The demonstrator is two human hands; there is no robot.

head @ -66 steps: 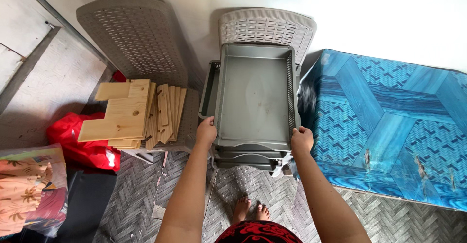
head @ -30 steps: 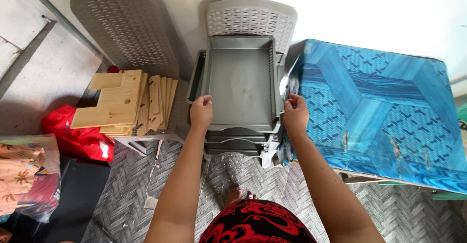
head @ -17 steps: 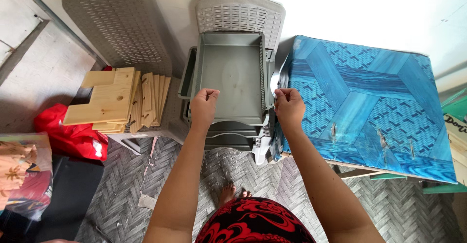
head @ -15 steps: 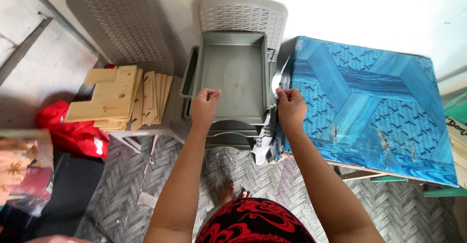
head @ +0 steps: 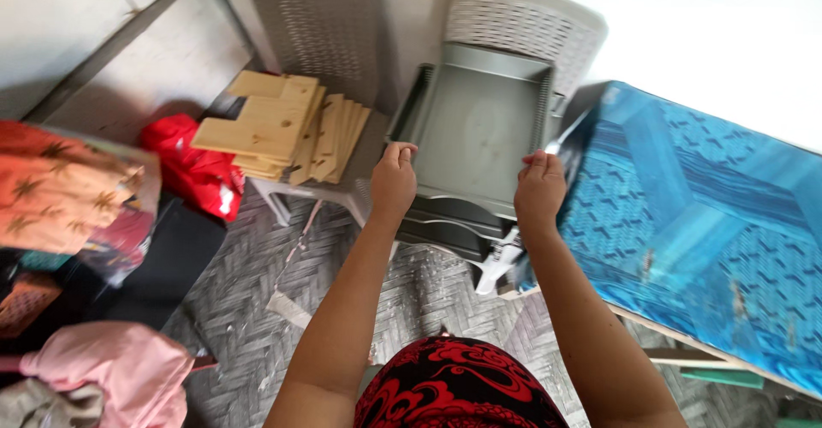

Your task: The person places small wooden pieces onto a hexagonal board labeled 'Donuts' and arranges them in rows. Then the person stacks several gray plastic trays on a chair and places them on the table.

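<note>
Both hands on grey tray, near edge.

L hand (head: 394, 178) & R hand (head: 539, 188): fingers curled shut over the tray (head: 475, 133) front corners, thumbs under, one grip per side, likely to keep it level. Tray sits atop a stack of like trays on a grey chair (head: 522, 26) vs the wall. Wood boards (head: 274, 124) piled just left, red bag (head: 193, 167) beyond; blue patterned table (head: 702, 222) right, close beside.

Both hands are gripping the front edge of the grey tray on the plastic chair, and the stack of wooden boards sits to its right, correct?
Not quite: in the head view the wooden boards lie left of the grey tray, not right. The left hand and right hand do grip its front edge.
</note>
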